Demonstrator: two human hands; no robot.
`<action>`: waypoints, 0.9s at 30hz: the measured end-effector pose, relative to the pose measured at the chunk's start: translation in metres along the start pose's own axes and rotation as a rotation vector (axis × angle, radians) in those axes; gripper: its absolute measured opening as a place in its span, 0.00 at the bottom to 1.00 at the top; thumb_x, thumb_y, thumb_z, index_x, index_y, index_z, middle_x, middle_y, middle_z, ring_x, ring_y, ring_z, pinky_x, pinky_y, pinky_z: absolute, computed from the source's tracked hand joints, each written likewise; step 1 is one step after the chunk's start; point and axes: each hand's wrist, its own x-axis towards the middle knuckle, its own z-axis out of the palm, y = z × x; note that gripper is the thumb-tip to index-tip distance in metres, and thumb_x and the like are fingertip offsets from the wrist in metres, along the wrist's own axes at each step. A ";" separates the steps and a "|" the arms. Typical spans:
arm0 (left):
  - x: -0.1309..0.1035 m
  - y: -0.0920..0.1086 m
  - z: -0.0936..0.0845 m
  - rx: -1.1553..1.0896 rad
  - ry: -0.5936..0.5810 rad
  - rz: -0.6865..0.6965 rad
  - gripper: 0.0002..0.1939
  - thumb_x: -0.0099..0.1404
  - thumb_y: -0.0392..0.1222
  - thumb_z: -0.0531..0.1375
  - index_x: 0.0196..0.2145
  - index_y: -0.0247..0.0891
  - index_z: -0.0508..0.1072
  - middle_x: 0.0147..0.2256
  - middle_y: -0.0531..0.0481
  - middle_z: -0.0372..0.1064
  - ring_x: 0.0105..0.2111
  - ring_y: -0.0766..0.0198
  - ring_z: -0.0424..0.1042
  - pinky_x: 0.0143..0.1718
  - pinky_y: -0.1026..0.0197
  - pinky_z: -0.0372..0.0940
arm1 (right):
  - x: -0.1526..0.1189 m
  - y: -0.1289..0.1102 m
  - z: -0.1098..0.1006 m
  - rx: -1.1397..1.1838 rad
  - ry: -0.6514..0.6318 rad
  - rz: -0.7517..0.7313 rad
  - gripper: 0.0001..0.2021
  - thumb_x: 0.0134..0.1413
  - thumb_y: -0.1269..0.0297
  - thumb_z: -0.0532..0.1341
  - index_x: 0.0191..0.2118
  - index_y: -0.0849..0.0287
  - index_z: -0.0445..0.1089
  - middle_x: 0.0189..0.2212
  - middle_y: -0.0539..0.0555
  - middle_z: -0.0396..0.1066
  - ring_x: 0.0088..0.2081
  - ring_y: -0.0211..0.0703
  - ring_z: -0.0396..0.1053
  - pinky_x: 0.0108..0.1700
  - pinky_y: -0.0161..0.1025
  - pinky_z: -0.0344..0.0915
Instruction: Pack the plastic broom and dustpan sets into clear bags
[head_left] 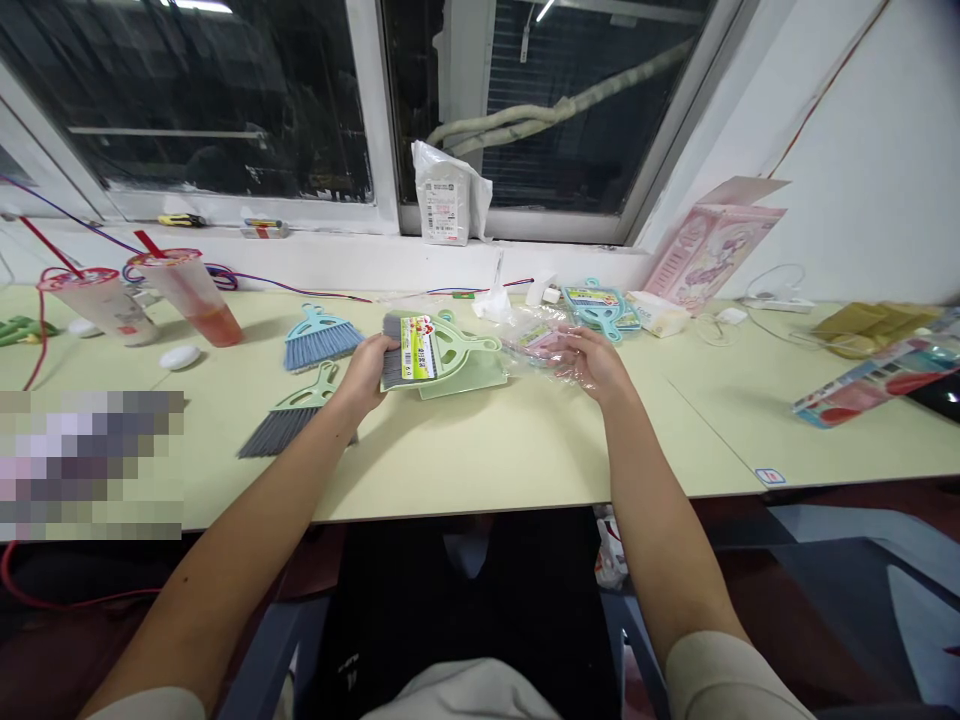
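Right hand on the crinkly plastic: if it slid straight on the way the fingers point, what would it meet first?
The right hand points up-left across the clear plastic bag, so it would probably meet the green dustpan set first; depth is hard to judge.

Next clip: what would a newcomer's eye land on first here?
Mid-table, the left hand grips a green mini brush and dustpan set with a paper label, while the right hand rests on a clear plastic bag beside it. Two loose hand brushes, one blue and one green-handled, lie left of them, near two drink cups.
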 end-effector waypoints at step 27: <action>-0.020 -0.008 0.016 -0.009 -0.213 -0.088 0.18 0.55 0.29 0.62 0.45 0.30 0.78 0.39 0.40 0.81 0.40 0.49 0.81 0.44 0.50 0.77 | -0.010 0.026 0.049 0.139 -0.248 0.075 0.22 0.54 0.67 0.67 0.54 0.50 0.64 0.39 0.52 0.78 0.44 0.55 0.81 0.43 0.55 0.81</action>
